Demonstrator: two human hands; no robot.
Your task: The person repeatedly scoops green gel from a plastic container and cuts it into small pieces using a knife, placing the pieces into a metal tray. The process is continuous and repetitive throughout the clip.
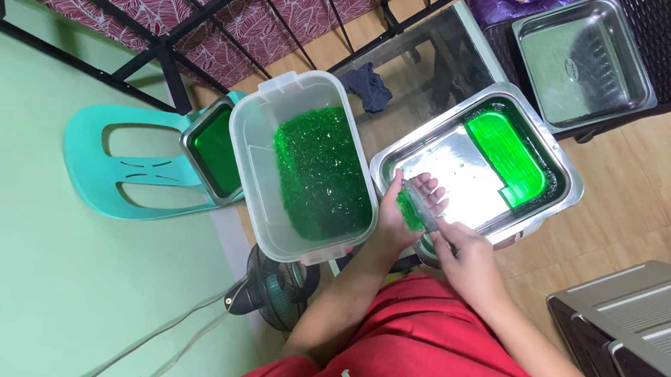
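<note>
Our left hand [403, 215] cups a jelly strip [410, 211]; our right hand [465, 253] grips a knife [427, 212]. Tub [251, 143] half full; a slab [505, 157] remains in the tray [570, 180].

I see a small slab of green jelly [411, 211] lying flat, just below frame centre, at the near corner of a steel tray [396, 158]. A slim metal knife [427, 212] rests slanted across it, blade tilted down-right.
</note>
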